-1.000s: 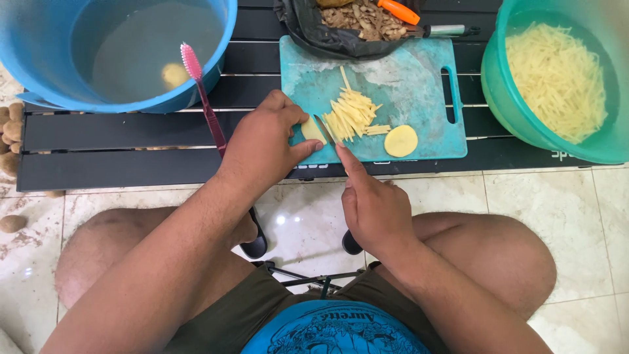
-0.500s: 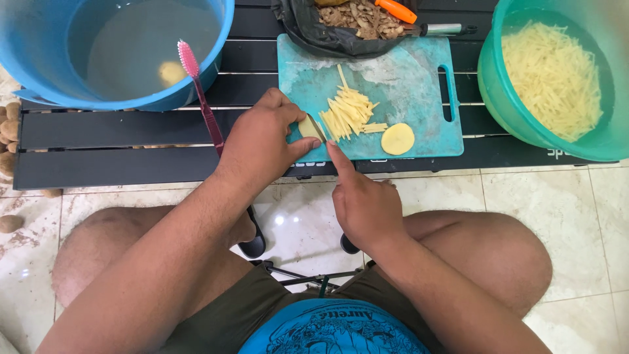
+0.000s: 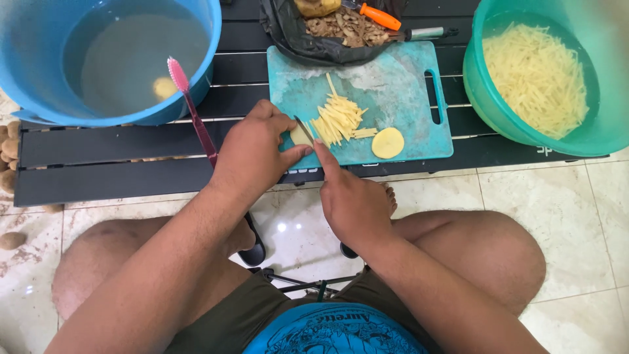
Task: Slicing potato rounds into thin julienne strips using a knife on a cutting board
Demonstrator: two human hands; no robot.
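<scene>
pale yellow, the potato piece point(image 3: 301, 136) on the teal cutting board point(image 3: 406, 98) is smaller than a second ago, pinched under the left hand point(image 3: 254, 152). the right hand point(image 3: 354, 203) is closed on the knife point(image 3: 304, 128), forefinger along its spine, and the blade has crept leftward, close to the fingertips. the potato sticks point(image 3: 337, 121) beside it have grown, so little is left to cut.

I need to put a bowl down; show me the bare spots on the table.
Free: the slats between the blue tub and the left hand. The board's right part is bare above the potato slice. Crowded: around the knife, strips and both hands.
</scene>
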